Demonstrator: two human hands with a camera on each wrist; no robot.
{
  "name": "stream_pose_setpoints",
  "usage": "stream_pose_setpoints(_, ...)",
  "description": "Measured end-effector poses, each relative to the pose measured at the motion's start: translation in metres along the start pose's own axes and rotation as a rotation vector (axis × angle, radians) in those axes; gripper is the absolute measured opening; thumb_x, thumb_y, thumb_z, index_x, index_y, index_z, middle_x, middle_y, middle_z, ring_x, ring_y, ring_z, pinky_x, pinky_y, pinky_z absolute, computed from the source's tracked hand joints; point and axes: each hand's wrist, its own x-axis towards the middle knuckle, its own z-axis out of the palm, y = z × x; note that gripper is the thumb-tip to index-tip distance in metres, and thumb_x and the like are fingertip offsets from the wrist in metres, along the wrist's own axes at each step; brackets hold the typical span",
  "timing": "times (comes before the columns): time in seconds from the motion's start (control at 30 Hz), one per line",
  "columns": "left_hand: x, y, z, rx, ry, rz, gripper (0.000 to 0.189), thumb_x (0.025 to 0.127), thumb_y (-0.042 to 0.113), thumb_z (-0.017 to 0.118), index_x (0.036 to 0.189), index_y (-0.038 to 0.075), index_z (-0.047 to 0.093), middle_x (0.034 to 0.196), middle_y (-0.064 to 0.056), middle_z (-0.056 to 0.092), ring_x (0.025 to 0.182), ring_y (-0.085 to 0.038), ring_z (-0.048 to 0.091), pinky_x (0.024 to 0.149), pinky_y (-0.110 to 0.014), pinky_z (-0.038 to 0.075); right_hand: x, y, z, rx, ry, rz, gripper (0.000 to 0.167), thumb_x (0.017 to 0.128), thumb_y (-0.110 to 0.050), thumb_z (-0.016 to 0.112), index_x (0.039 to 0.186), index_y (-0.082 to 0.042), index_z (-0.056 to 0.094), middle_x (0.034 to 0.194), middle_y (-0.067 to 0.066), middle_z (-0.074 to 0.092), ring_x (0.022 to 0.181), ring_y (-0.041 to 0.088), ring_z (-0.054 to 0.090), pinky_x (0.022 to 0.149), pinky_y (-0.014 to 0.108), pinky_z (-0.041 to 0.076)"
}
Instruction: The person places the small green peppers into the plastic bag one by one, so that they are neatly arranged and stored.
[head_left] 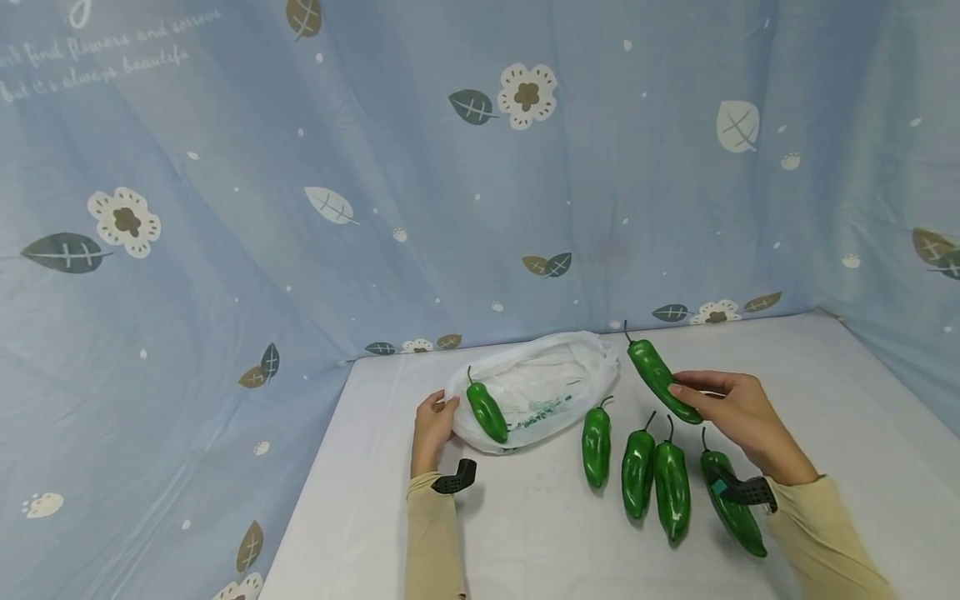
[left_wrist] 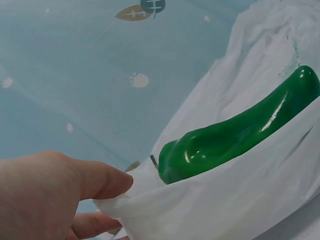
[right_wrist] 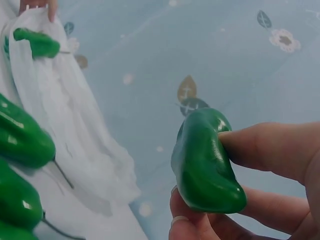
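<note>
A white plastic bag (head_left: 540, 379) with green print lies open on the table, one green pepper (head_left: 487, 412) inside its left end. My left hand (head_left: 432, 429) pinches the bag's left rim between thumb and fingers; the left wrist view shows the pepper (left_wrist: 235, 130) just past the fingertips. Above the table, right of the bag, my right hand (head_left: 738, 412) holds another green pepper (head_left: 660, 375) by its lower end, stem pointing up and away. In the right wrist view this pepper (right_wrist: 207, 165) sits between thumb and fingers, its blunt end towards the camera.
Several more green peppers lie on the white table (head_left: 540, 533): one pepper (head_left: 596, 446) near the bag, two side by side (head_left: 672, 492), and one (head_left: 738, 512) partly behind the right wrist's black camera mount (head_left: 746, 492). A blue patterned curtain (head_left: 480, 192) hangs behind.
</note>
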Motion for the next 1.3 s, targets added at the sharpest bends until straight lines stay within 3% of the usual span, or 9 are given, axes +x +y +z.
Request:
stream_pose_setpoints(0.1, -0.001, 0.0, 0.0, 0.001, 0.0, -0.004, 0.056, 0.104, 0.032, 0.057, 0.152, 0.004, 0.049, 0.142, -0.025, 0.058, 0.119, -0.035, 0.065, 0.079, -0.033, 0.059, 0.002, -0.006, 0.006, 0.015, -0.003, -0.003, 0.063, 0.101, -0.05, 0.063, 0.141, -0.002, 0.061, 0.139, 0.023, 0.064, 0.112, 0.019, 0.063, 0.082, 0.029, 0.05)
stream_pose_setpoints(0.17, -0.001, 0.0, 0.0, 0.002, -0.002, 0.001, 0.056, 0.104, 0.031, 0.057, 0.151, 0.004, 0.049, 0.142, -0.025, 0.059, 0.12, -0.036, 0.065, 0.08, -0.033, 0.059, 0.003, -0.01, 0.009, 0.025, -0.005, -0.012, 0.063, 0.101, -0.05, 0.063, 0.142, -0.002, 0.061, 0.14, 0.023, 0.064, 0.117, 0.026, 0.061, 0.083, 0.029, 0.051)
stream_pose_setpoints(0.37, -0.001, 0.0, 0.0, 0.023, -0.008, 0.027, 0.054, 0.105, 0.029, 0.056, 0.151, 0.003, 0.049, 0.143, -0.027, 0.059, 0.122, -0.04, 0.065, 0.082, -0.037, 0.061, 0.006, -0.017, 0.017, 0.064, -0.013, -0.027, 0.063, 0.1, -0.049, 0.064, 0.142, -0.002, 0.06, 0.138, 0.021, 0.065, 0.099, 0.0, 0.06, 0.079, 0.024, 0.054)
stream_pose_setpoints(0.47, -0.001, 0.0, -0.001, 0.027, -0.011, 0.031, 0.055, 0.105, 0.029, 0.056, 0.152, 0.002, 0.049, 0.143, -0.027, 0.059, 0.122, -0.04, 0.064, 0.083, -0.038, 0.061, 0.008, -0.02, 0.021, 0.084, -0.019, -0.025, 0.062, 0.1, -0.047, 0.065, 0.142, -0.003, 0.061, 0.137, 0.021, 0.065, 0.095, -0.003, 0.059, 0.079, 0.024, 0.054)
stream_pose_setpoints(0.7, -0.001, 0.0, -0.001, 0.024, -0.014, 0.033, 0.055, 0.105, 0.029, 0.056, 0.152, 0.002, 0.048, 0.143, -0.027, 0.058, 0.123, -0.041, 0.064, 0.083, -0.039, 0.061, 0.012, -0.029, 0.031, 0.111, -0.034, -0.036, 0.06, 0.1, -0.047, 0.065, 0.142, -0.005, 0.061, 0.139, 0.019, 0.065, 0.1, 0.004, 0.061, 0.081, 0.025, 0.053)
stream_pose_setpoints(0.8, -0.002, 0.001, -0.001, 0.026, -0.011, 0.028, 0.055, 0.105, 0.029, 0.056, 0.152, 0.002, 0.048, 0.143, -0.028, 0.058, 0.123, -0.041, 0.064, 0.084, -0.039, 0.061, 0.013, -0.034, 0.035, 0.117, -0.032, -0.051, 0.058, 0.101, -0.045, 0.065, 0.141, -0.004, 0.062, 0.139, 0.02, 0.065, 0.11, 0.02, 0.066, 0.082, 0.025, 0.053)
stream_pose_setpoints(0.93, -0.003, 0.002, 0.001, 0.028, -0.003, 0.027, 0.054, 0.105, 0.03, 0.056, 0.151, 0.002, 0.049, 0.143, -0.027, 0.058, 0.122, -0.04, 0.064, 0.083, -0.038, 0.061, 0.013, -0.039, 0.04, 0.126, -0.035, -0.062, 0.057, 0.101, -0.045, 0.065, 0.141, -0.005, 0.062, 0.139, 0.021, 0.065, 0.125, 0.036, 0.062, 0.086, 0.028, 0.052)
stream_pose_setpoints(1.3, -0.003, 0.002, 0.001, 0.033, 0.004, 0.033, 0.054, 0.104, 0.029, 0.056, 0.15, 0.002, 0.05, 0.142, -0.027, 0.059, 0.122, -0.04, 0.064, 0.084, -0.039, 0.061, 0.023, -0.043, 0.061, 0.183, -0.049, -0.079, 0.054, 0.1, -0.041, 0.068, 0.139, -0.003, 0.064, 0.139, 0.022, 0.064, 0.124, 0.036, 0.06, 0.085, 0.033, 0.053)
